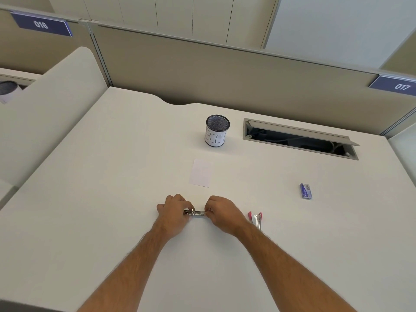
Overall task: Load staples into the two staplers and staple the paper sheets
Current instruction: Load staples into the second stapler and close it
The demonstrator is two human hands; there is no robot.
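Observation:
A small metal stapler lies opened on the white desk, held between both hands. My left hand grips its left end with curled fingers. My right hand pinches its right end; whether it holds staples is hidden. A second stapler, pink and opened flat, lies just right of my right wrist. A blue staple box sits further right. A small stack of white paper sheets lies beyond my hands.
A black mesh cup with a white label stands behind the paper. An open cable hatch is set in the desk at the back right. Beige partition panels close off the desk's far side.

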